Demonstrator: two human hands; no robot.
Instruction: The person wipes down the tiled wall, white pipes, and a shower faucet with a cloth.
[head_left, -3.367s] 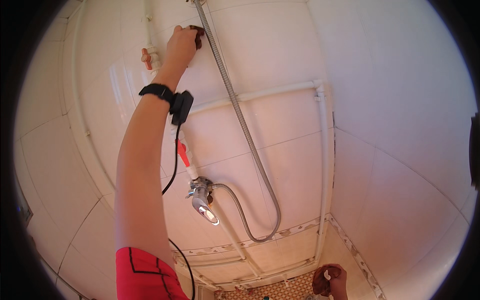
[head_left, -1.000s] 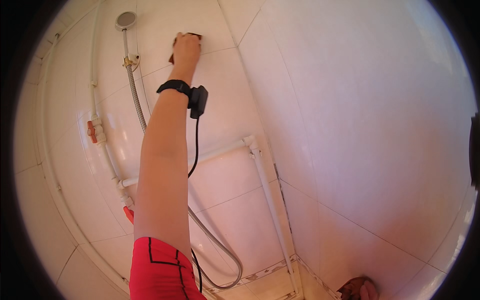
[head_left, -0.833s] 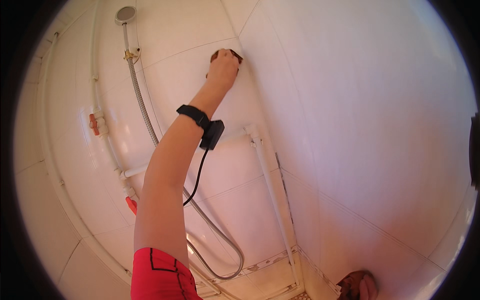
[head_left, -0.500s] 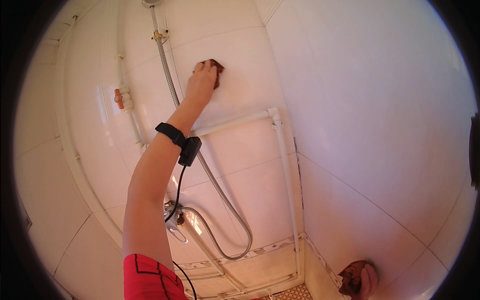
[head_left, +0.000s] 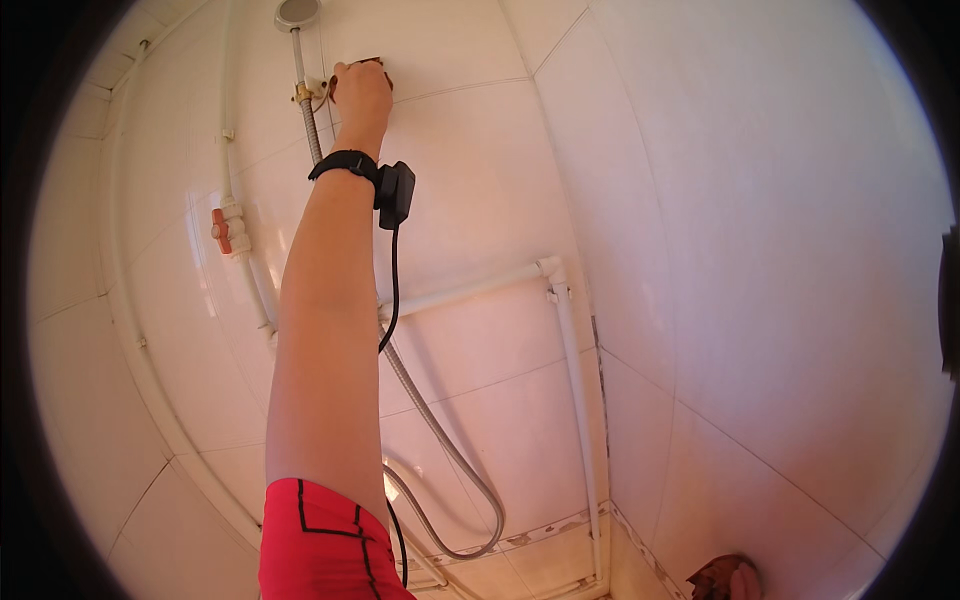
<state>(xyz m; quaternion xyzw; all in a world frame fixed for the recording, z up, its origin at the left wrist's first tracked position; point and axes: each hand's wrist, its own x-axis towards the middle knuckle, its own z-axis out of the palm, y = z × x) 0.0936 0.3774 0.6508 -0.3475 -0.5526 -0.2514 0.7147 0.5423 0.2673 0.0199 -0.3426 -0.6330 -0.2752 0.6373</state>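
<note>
My left hand [head_left: 362, 95] is raised high against the tiled wall, just right of the shower bracket. Its fingers are closed over a dark brown cloth [head_left: 388, 78], whose edges stick out around the hand. A black strap [head_left: 345, 163] with a small black box [head_left: 396, 195] is on the left wrist. At the lower right, my right hand [head_left: 745, 582] holds another brown cloth [head_left: 712, 572] against the right-hand wall. The lower picture edge cuts off most of that hand.
A round shower head [head_left: 297, 13] sits above its brass-coloured bracket [head_left: 302, 92]. The metal shower hose [head_left: 440, 425] loops down the wall. White pipes [head_left: 480, 285] run along the tiles, and a valve with an orange handle [head_left: 221, 231] is at the left. A black cable trails from the wrist box.
My left hand has moved up and left along the wall with its cloth, closer to the shower bracket. The view has tilted up, and my right hand sits lower in it.
</note>
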